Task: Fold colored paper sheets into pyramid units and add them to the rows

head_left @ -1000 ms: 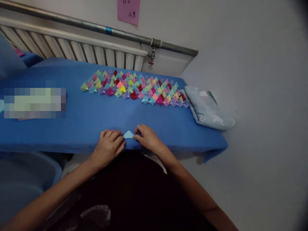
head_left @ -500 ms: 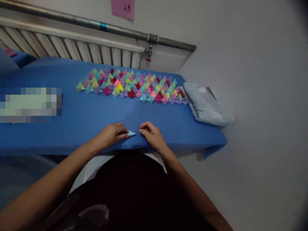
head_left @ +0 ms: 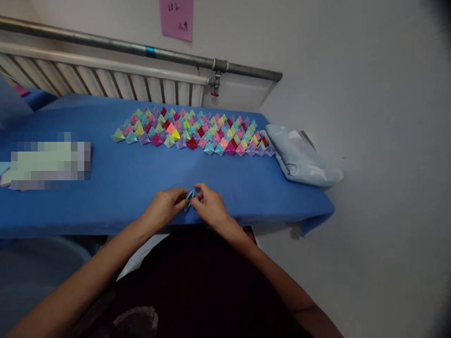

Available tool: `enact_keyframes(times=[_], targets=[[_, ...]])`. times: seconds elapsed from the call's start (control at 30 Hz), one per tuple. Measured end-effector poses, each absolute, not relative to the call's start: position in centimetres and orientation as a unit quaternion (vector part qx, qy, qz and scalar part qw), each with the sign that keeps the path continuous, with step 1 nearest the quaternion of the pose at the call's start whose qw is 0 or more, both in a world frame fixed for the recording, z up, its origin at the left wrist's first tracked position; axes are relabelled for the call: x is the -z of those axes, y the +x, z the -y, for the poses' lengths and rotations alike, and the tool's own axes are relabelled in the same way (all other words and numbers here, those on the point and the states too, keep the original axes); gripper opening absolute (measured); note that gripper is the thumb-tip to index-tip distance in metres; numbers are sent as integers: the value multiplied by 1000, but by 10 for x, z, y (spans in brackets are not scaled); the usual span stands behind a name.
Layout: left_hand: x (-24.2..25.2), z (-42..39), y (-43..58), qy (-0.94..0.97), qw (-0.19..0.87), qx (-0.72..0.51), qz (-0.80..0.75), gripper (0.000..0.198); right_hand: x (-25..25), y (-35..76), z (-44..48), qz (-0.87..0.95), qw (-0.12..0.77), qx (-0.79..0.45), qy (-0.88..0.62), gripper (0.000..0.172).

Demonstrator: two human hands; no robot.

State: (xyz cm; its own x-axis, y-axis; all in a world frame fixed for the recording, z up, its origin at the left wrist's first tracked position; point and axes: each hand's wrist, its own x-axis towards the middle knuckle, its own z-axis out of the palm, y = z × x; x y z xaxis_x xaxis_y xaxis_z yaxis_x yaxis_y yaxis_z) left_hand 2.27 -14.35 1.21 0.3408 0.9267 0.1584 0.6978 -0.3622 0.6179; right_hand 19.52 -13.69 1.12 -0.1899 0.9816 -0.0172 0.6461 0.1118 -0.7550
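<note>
Light-blue folded paper (head_left: 189, 199): a small piece, tilted on a narrow edge, a dark slit showing between its layers; it sits just inside the near edge of the blue-covered surface (head_left: 141, 169), well in from the near right corner.
Paper and hands: it lies directly between the two hands, touching both, more of it hidden by fingers than shown.
Left hand (head_left: 169, 202): narrow, thumb and fingers pinching the paper's left side, apparently to steady it.
Right hand (head_left: 208, 204): fingers curled, thumb tip at the slit, forefinger crooked above; whether it pinches a layer I cannot tell.
Fingertip hold: probably used because the piece is small and thin, and its layers part easily.
Folded paper pieces (head_left: 192, 143): multicoloured, peaked, in close rows along the far half of the surface; packed so, they likely prop one another and leave the near strip for handwork.
Folded patterned cloth (head_left: 306, 162): at the surface's right end, against the last pieces, perhaps as a stop.
Paper sheets (head_left: 5, 177): toward the left end, beside a pixelated patch (head_left: 51, 162) whose contents are unreadable.
Radiator (head_left: 116, 83): beyond the far edge.
</note>
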Motion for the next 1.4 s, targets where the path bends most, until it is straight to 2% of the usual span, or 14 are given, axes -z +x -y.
enact_keyframes(times=[0.1,0.23,0.37,0.6,0.83,1.07,1.27,1.4], targets=[[-12,150,30,771,195,-261,-547,20,-16,191,140,722,228,-284,-588,42],[-6,159,38,729,149,-316,-589,22,-17,187,143,734,229,-267,-581,33],[-4,163,44,702,150,-346,-604,24,-13,186,147,737,272,-267,-558,25],[-12,165,47,652,218,-370,-624,23,-8,188,152,754,376,-250,-478,24],[-21,169,52,547,397,-482,-557,14,1,188,156,689,456,-310,-470,20],[-35,171,46,387,600,-483,-507,29,0,201,159,721,482,-298,-398,22],[-39,172,40,308,664,-483,-481,33,-2,210,159,784,469,-221,-341,24],[-38,171,38,308,669,-479,-479,34,-2,213,160,801,461,-213,-318,29]])
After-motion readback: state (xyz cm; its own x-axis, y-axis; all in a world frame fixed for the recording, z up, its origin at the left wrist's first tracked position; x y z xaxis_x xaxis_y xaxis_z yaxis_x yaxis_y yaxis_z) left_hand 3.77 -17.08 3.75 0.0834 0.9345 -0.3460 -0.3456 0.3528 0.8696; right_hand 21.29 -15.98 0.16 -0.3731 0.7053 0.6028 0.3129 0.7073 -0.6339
